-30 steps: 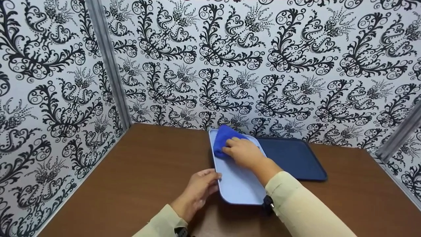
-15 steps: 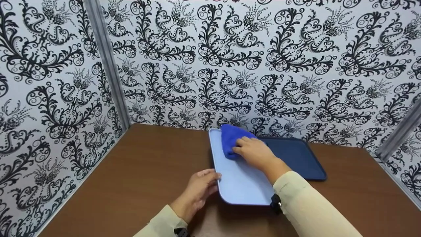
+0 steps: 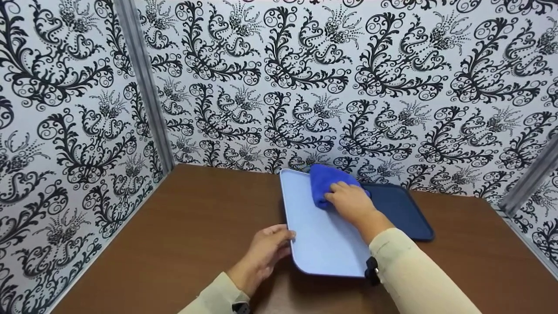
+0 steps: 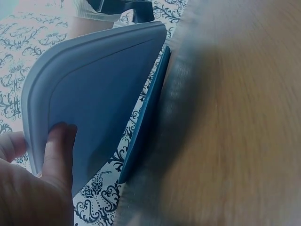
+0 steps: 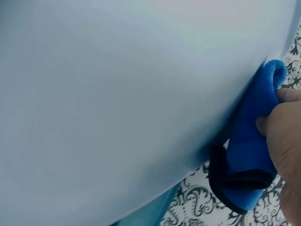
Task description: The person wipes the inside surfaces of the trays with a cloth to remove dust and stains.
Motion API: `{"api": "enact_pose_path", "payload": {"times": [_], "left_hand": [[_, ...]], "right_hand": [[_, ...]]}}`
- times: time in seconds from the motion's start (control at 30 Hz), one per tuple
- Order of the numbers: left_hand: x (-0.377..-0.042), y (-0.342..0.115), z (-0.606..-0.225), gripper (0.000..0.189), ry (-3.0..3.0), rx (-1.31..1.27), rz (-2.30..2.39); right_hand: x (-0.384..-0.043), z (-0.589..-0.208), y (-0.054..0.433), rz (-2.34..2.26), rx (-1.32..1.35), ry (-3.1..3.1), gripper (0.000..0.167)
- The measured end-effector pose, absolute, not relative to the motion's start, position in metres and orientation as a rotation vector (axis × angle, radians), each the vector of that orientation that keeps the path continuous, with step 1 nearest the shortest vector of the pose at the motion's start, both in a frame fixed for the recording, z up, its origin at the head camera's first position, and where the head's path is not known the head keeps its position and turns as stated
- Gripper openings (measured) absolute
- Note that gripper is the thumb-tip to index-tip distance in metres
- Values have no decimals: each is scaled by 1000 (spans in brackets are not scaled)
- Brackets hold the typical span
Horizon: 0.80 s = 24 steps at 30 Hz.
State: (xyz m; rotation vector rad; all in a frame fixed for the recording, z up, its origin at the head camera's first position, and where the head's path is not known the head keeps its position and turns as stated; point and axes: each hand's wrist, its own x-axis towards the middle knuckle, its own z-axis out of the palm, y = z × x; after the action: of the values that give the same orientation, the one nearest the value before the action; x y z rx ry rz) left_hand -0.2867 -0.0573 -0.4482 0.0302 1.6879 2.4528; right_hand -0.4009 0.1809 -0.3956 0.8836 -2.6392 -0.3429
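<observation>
A light blue tray (image 3: 322,240) is held tilted above the table by my left hand (image 3: 269,253). In the left wrist view, the thumb is at the rim and fingers (image 4: 59,153) press the tray's underside. My right hand (image 3: 352,201) grips a folded blue cloth (image 3: 324,183) against the tray's upper face, toward its far right edge. In the right wrist view, the cloth (image 5: 254,141) is pinched by the hand (image 5: 287,141), and part of it hangs past the tray's edge. The tray's right edge is partly behind the right forearm.
A dark blue tray (image 3: 403,213) lies on the brown table (image 3: 209,209) at the back right, partly covered by the light blue tray and the arm. Patterned walls (image 3: 305,78) stand behind and to the left.
My right hand has slid the cloth rightward across the tray, from its far left corner toward the far right edge. The left hand keeps its hold, almost unmoved.
</observation>
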Motion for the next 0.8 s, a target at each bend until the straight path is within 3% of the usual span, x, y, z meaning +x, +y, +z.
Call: {"api": "enact_pose_path", "payload": {"times": [0.37, 0.8], "left_hand": [[-282, -54, -444, 39, 1699, 34, 2404], [-282, -55, -445, 40, 1721, 51, 2377]], "right_hand": [[-407, -401, 193, -164, 648, -2818, 28], [-401, -387, 156, -13, 529, -2889, 25]]}}
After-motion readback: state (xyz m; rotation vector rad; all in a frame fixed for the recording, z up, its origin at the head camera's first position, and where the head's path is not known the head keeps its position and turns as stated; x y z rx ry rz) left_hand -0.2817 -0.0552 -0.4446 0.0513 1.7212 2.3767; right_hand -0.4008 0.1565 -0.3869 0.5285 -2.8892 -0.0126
